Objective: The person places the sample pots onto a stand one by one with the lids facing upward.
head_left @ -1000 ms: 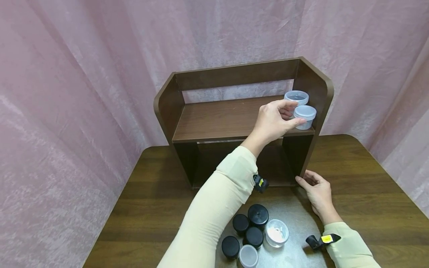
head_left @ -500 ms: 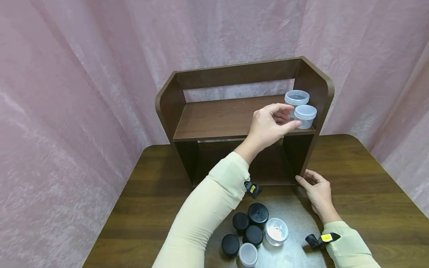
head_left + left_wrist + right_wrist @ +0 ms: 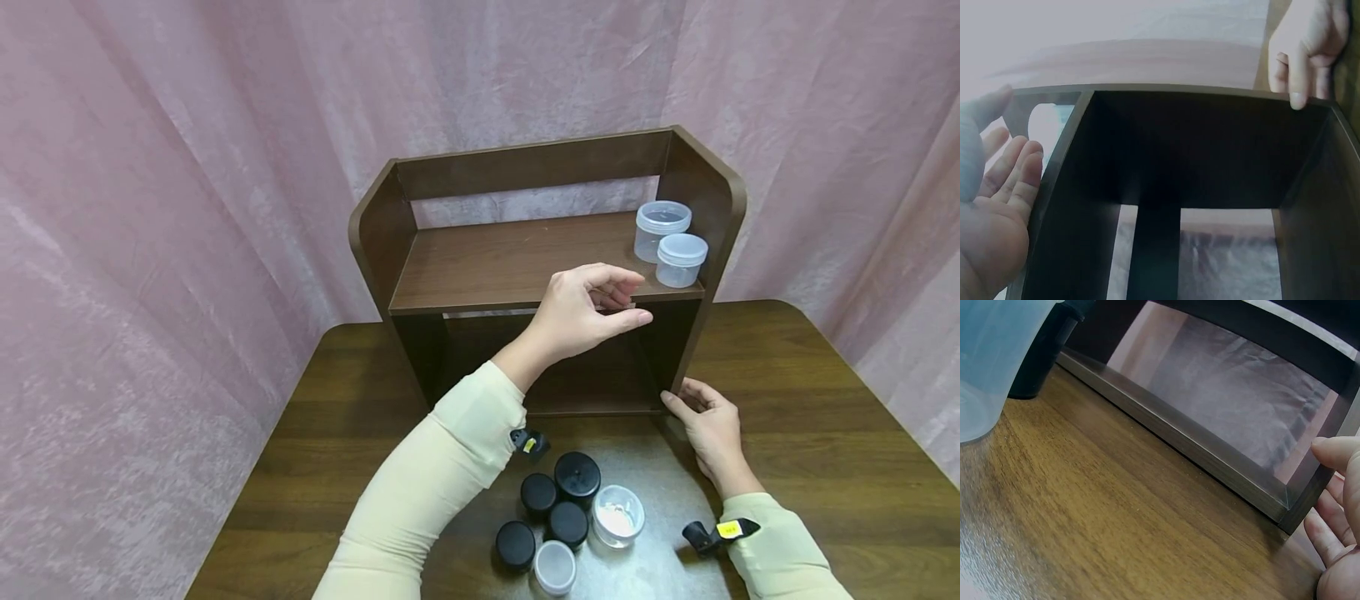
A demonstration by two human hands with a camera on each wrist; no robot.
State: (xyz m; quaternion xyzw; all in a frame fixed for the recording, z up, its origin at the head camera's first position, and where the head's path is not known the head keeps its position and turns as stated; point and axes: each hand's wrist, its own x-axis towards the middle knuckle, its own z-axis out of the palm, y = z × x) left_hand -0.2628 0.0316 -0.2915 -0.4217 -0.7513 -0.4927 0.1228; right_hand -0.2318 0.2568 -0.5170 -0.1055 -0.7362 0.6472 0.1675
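Observation:
My left hand (image 3: pixel 581 315) hovers in front of the upper board of a dark brown two-tier shelf (image 3: pixel 495 262), thumb and fingers apart with nothing between them. Right of it, on that board, a small lidded clear plastic jar (image 3: pixel 680 265) stands in front of a larger clear jar (image 3: pixel 649 243), both upright beside the right side panel. My right hand (image 3: pixel 711 432) grips the shelf's lower right front corner. In the right wrist view its thumb (image 3: pixel 1332 452) lies on the panel's front edge, with the other fingers on the outer side.
On the wooden table (image 3: pixel 322 467) before the shelf stand several black-lidded jars (image 3: pixel 567 525), a clear jar with something white in it (image 3: pixel 618 517) and a small translucent-lidded jar (image 3: pixel 555 568). A pink curtain (image 3: pixel 187 208) hangs behind.
My left hand has let go of the small clear jar and drawn back left and down toward me. The jar stays on the upper board; my right hand keeps its place.

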